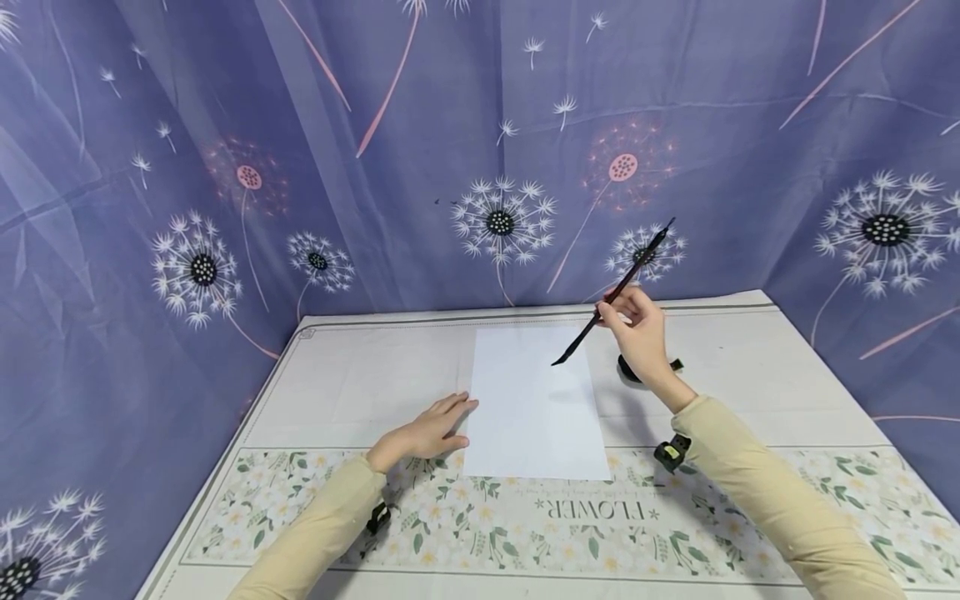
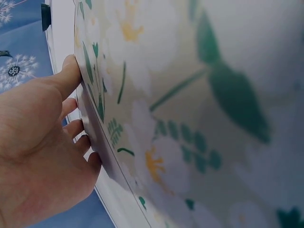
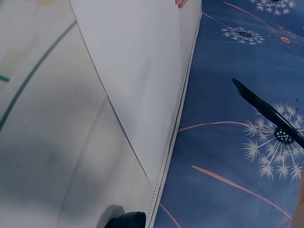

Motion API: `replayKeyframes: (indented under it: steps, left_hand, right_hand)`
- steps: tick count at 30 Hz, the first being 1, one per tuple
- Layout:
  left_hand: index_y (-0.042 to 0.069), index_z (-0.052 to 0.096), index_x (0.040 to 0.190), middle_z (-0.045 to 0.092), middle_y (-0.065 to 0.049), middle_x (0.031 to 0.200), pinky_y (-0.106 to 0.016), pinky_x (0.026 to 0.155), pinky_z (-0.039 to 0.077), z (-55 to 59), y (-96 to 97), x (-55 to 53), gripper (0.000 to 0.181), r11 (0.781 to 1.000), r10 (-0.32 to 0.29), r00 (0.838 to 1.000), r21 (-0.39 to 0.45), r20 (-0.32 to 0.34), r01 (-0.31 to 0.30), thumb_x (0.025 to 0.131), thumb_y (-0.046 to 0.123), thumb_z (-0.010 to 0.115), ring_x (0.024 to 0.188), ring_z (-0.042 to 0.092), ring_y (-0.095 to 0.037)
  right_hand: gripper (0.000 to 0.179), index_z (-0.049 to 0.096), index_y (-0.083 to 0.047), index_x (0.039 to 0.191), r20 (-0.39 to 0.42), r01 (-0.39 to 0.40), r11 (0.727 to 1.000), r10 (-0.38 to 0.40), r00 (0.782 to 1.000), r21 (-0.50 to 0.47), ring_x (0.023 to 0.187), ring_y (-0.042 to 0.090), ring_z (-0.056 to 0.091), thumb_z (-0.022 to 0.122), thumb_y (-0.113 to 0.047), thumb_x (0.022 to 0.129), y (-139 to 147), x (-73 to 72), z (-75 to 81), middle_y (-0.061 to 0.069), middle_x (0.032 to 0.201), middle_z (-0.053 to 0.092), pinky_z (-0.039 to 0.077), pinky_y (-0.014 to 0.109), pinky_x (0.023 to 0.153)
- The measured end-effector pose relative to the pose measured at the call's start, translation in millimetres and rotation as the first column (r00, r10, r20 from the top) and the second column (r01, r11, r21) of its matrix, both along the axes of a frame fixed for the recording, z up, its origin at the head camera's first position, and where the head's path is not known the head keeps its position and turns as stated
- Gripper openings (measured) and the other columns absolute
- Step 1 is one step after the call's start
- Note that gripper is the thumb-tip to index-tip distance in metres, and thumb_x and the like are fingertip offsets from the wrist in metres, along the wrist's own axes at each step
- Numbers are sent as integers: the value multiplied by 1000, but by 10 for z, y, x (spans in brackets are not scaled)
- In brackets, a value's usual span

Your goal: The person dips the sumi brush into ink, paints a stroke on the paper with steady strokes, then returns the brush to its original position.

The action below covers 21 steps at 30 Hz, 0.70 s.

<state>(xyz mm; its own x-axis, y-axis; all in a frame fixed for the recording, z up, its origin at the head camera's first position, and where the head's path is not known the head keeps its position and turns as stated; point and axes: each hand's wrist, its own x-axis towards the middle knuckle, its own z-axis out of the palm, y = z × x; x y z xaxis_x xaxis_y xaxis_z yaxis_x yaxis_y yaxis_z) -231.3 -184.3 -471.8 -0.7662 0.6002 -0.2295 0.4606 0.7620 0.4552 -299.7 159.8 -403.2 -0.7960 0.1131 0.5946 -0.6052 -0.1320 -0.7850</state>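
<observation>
A sheet of white paper (image 1: 532,417) lies flat on the table. My right hand (image 1: 642,335) pinches a dark writing brush (image 1: 577,341) partway along its handle. The brush slants, its black tip down and to the left, over the upper part of the paper. In the right wrist view, that brush (image 3: 266,110) shows against the blue cloth, with the tip above the sheet. My left hand (image 1: 429,429) rests with straight fingers at the paper's left edge. Seen from the left wrist, the hand (image 2: 50,123) has its thumb and fingertips on the tabletop.
A small round black dish (image 1: 628,369) stands right of the paper, partly hidden behind my right hand. The table wears a white cover (image 1: 375,358) with a floral band (image 1: 300,508) along the front. A blue dandelion-print cloth (image 1: 405,200) hangs behind and at both sides.
</observation>
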Motion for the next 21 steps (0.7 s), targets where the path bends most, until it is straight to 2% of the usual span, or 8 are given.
replayKeyframes:
  steps: [5, 9, 21]
  left_hand:
    - [8, 20, 154, 10, -20, 161, -57, 119, 19, -35, -7, -12, 66, 1000, 7, 1000, 5, -3, -7, 101, 28, 52, 149, 11, -40]
    - [9, 20, 154, 10, -20, 161, -57, 119, 19, -43, -8, -6, 65, 1000, 5, 1000, 5, -7, -5, 101, 28, 52, 149, 11, -39]
    - [2, 22, 152, 13, -27, 158, -61, 116, 20, 39, 0, 38, 63, 999, -17, 1000, 33, -14, 18, 101, 24, 52, 146, 13, -45]
  right_hand:
    - [12, 56, 16, 99, -6, -10, 1000, 10, 1000, 5, 78, 6, 69, 60, 10, 89, -14, 4, 4, -1, 77, 68, 59, 24, 68]
    - [14, 55, 19, 100, -7, -17, 1000, 17, 1000, 6, 79, 6, 69, 59, 11, 89, -32, 9, 13, -1, 78, 68, 59, 24, 69]
    - [20, 51, 23, 102, -12, -35, 999, 35, 999, 33, 80, 6, 69, 59, 10, 89, -81, 32, 26, -3, 83, 68, 59, 22, 69]
